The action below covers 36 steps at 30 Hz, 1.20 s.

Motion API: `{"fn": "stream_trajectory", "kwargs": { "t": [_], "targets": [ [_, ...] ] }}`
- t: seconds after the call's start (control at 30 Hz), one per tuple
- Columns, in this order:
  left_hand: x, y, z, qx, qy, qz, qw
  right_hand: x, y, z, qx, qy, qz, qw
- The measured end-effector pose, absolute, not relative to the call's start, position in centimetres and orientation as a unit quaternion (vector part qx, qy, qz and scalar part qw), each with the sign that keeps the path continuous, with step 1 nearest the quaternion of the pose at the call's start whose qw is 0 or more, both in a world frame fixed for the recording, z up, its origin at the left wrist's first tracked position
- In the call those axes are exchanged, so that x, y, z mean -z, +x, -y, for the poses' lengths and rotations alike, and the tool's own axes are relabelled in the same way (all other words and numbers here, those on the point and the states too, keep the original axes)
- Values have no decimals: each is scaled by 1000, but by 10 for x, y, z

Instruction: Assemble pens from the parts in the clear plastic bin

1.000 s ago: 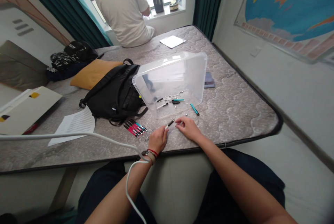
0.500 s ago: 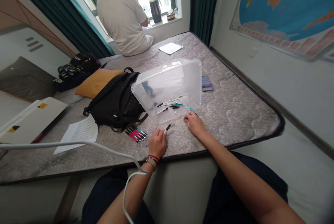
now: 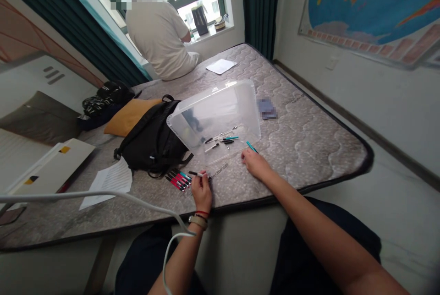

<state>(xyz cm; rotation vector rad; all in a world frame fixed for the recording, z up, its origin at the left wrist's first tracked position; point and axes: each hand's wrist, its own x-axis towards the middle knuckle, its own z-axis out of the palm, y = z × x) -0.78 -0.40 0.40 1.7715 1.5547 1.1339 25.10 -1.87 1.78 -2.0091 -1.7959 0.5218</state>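
My left hand (image 3: 201, 193) is closed on a white pen with a black end (image 3: 194, 174), held almost level just above the mattress. Beside it on the left lies a row of several red, black and teal pens (image 3: 178, 180), side by side. My right hand (image 3: 256, 165) rests by the front right corner of a clear plastic box (image 3: 213, 105), its fingers pinched, with a teal pen (image 3: 251, 146) sticking out beyond them. The box lies on its side, opening toward me. Several loose white, black and teal pens (image 3: 215, 147) are inside it.
A black backpack (image 3: 151, 141) stands against the box's left side, near a yellow cushion (image 3: 129, 116) and a printed sheet (image 3: 108, 181). A white cable (image 3: 137, 201) crosses the front left. Another person (image 3: 158, 38) sits at the mattress's far edge, by the window.
My left hand has moved left toward the row of pens, and its pen has turned to point left. The right hand stays by the box corner. The view has shifted slightly.
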Motion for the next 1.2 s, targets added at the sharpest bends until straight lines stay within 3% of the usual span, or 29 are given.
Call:
{"fn": "stream_trajectory", "kwargs": {
  "t": [0.13,0.33,0.47,0.7,0.87,1.07,1.2],
  "targets": [
    [-2,9,7,-461,521,-556,454,-16,249,18,-194,-707,638,235],
    [-6,20,-3,-430,436,-515,600,-14,234,16,-330,-580,608,431],
    [-9,17,-6,-411,431,-513,619,-5,220,16,-449,-533,560,447],
    [-8,16,-7,-414,424,-507,626,9,210,15,-510,-510,495,485],
    [-8,15,-9,-419,401,-508,637,10,209,16,-496,-511,494,499],
    [-9,17,-7,-414,424,-515,619,5,210,19,-398,-560,516,512],
    [-12,19,-3,-407,468,-524,584,1,215,19,-405,-565,526,489]
  ]
}}
